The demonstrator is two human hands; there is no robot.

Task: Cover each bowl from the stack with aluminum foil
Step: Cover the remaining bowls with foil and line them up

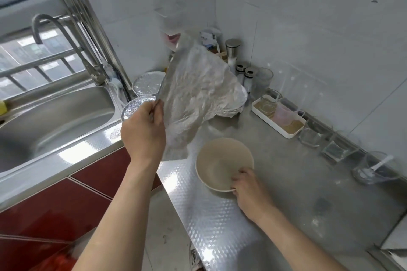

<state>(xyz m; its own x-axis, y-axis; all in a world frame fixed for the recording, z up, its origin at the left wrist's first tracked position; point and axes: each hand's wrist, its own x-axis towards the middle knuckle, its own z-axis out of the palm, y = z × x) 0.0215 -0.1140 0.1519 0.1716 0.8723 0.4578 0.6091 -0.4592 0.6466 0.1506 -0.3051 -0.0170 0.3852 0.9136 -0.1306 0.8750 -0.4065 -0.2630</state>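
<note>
An uncovered beige bowl (220,163) stands on the steel counter (297,182). My right hand (246,187) grips its near rim, fingers curled over the edge. My left hand (143,130) pinches the edge of a crumpled sheet of aluminum foil (196,94) and holds it in the air, above and behind the bowl. Two foil-covered bowls sit beside the sink, one nearer (134,105) and one farther back (147,82). A third foil-covered bowl (233,105) lies partly hidden behind the sheet.
A steel sink (55,121) with a tall faucet (66,37) fills the left. Along the back wall stand spice shakers (248,77), a metal canister (232,50), a white tray with cups (277,116) and several glasses (330,147). Red cabinet fronts (55,204) lie below the counter.
</note>
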